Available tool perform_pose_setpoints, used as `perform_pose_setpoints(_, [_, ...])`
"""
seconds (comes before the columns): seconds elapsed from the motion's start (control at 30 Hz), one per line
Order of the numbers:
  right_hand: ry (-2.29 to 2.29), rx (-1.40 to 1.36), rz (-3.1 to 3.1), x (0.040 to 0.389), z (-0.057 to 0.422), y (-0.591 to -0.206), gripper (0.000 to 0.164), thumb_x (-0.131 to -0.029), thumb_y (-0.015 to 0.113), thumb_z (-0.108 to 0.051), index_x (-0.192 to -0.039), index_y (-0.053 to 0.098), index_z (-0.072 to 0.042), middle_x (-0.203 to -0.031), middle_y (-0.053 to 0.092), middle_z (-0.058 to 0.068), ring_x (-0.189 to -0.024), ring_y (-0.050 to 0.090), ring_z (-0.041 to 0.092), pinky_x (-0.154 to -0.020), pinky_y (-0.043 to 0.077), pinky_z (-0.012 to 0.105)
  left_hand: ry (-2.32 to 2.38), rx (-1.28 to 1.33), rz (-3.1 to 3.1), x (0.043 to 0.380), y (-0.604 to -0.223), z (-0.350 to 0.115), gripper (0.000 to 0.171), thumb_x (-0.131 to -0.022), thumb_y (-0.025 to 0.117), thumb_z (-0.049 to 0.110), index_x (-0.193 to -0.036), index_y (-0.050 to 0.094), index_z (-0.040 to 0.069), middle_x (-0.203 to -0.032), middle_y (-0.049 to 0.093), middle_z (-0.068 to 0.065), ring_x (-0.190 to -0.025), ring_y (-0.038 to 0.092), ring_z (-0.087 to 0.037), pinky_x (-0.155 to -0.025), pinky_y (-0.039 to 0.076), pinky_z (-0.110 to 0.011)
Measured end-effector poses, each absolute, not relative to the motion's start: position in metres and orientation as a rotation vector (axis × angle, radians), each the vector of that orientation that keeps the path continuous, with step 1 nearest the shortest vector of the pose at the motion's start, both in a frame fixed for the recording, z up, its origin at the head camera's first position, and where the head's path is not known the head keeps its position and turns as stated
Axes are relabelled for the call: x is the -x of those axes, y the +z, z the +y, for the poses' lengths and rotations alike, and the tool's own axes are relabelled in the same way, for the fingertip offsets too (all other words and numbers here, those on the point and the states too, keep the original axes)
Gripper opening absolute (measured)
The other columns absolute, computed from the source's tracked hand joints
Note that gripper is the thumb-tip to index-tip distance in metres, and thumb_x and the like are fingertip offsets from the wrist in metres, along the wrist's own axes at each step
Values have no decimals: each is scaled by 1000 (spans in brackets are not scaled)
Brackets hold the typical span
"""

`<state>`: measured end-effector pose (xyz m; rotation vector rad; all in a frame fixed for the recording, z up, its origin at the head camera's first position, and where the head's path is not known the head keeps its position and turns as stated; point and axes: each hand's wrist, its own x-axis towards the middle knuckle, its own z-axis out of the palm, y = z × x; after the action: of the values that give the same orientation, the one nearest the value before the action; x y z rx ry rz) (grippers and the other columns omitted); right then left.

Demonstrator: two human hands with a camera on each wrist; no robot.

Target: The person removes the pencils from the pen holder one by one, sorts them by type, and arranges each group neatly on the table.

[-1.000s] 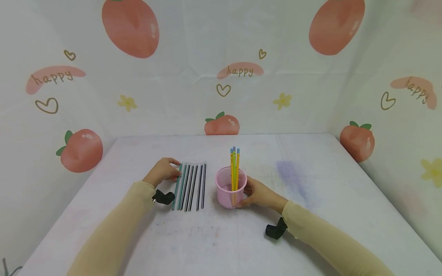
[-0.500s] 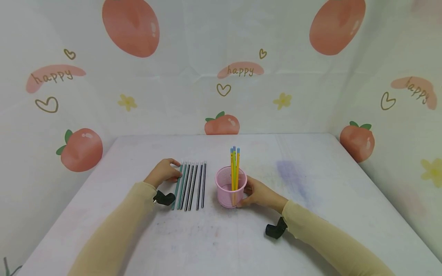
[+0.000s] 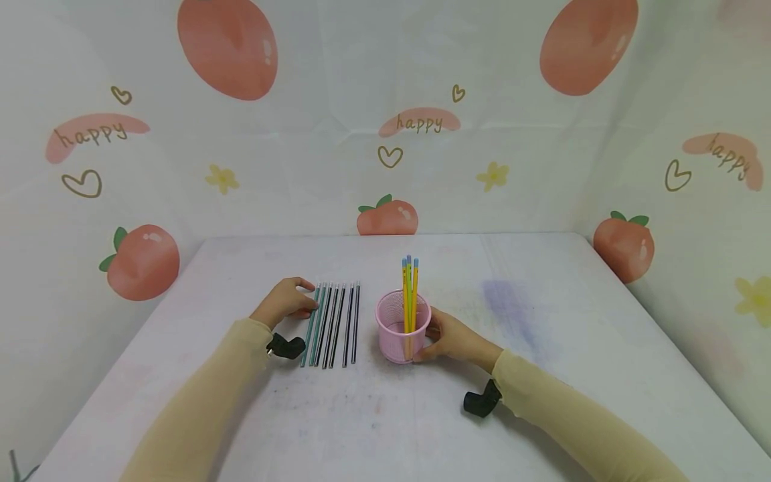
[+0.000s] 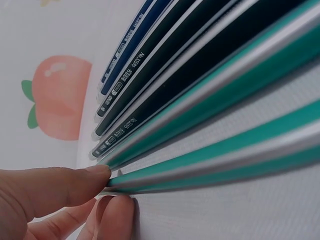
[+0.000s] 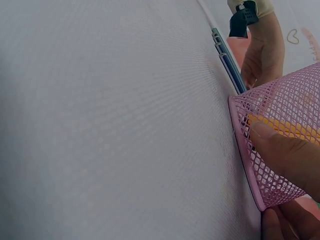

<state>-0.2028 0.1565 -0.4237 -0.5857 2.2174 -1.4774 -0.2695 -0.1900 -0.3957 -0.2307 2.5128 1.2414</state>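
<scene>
Several dark and green striped pencils (image 3: 337,325) lie side by side on the table. At the far end of the leftmost green pencil (image 4: 215,155), my left hand (image 3: 286,299) pinches it between thumb and fingers. My right hand (image 3: 456,341) grips the lower right side of a pink mesh pencil cup (image 3: 391,345), its thumb (image 5: 280,150) pressed to the mesh near the base. The cup stands upright on the table. Inside it lean 3 yellow and yellow-green pencils (image 3: 410,294) with bluish ends. Part of the right fingers is hidden behind the cup.
The white table (image 3: 373,428) has faint stains and a purple smudge toward the right. A white cloth backdrop (image 3: 337,174) printed with peaches encloses the back and sides. Each wrist wears a black device (image 3: 482,400). A thin cable (image 3: 27,472) shows at the lower left.
My left hand and the leftmost green pencil have shifted very slightly right. The right hand and the cup have stayed still.
</scene>
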Motion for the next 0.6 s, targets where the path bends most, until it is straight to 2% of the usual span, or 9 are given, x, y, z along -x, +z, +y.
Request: perform_pose_setpoints(0.6, [-1469,582,2227,203,157,-425,100,-73,83,-5,-153,23,-6,-150,40,16,-137,41,35,-113,34,47,1359,246,2447,271,-401,-193,53,-84,71,2,-132,49,-2,-104,58,-16,-58,59,-4,-58,55,-16])
